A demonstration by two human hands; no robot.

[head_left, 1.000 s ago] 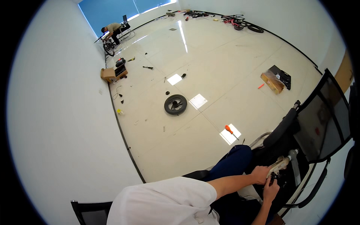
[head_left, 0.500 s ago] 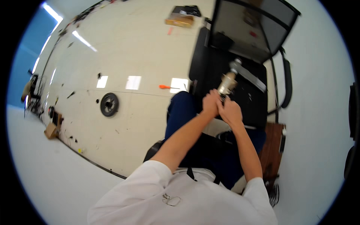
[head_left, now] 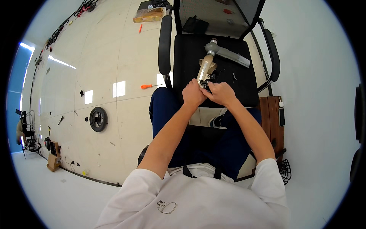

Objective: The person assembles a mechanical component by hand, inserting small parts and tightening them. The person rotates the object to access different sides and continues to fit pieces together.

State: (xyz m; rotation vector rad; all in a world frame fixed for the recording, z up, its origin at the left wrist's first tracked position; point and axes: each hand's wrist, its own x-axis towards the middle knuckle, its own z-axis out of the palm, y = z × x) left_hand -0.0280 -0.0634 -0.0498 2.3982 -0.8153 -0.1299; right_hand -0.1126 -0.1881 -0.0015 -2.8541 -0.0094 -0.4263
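Note:
On the black seat of an office chair [head_left: 183, 57] lies an angled part like a small vehicle frame, with a grey round joint and grey arm [head_left: 233, 57] and a tan wrapped tube [head_left: 206, 68] pointing toward me. My left hand [head_left: 193, 94] is closed around the near end of this tube. My right hand [head_left: 222, 94] pinches at a small black and silver fitting [head_left: 203, 83] on the same end. The fingers partly hide the fitting. Small loose screws [head_left: 234, 77] lie on the seat right of the tube.
An orange-handled screwdriver [head_left: 146, 86] and a black wheel [head_left: 98, 119] lie on the tiled floor to the left. A cardboard box [head_left: 148, 16] stands farther off. The chair's armrests [head_left: 165, 45] flank the seat. At right are a wooden board [head_left: 271, 118] and a white wall [head_left: 316, 114].
My view has turned, so the chair sits farther left in it and looks more upright. Both hands stay at the tube's near end, with the right fingers now closer on the fitting.

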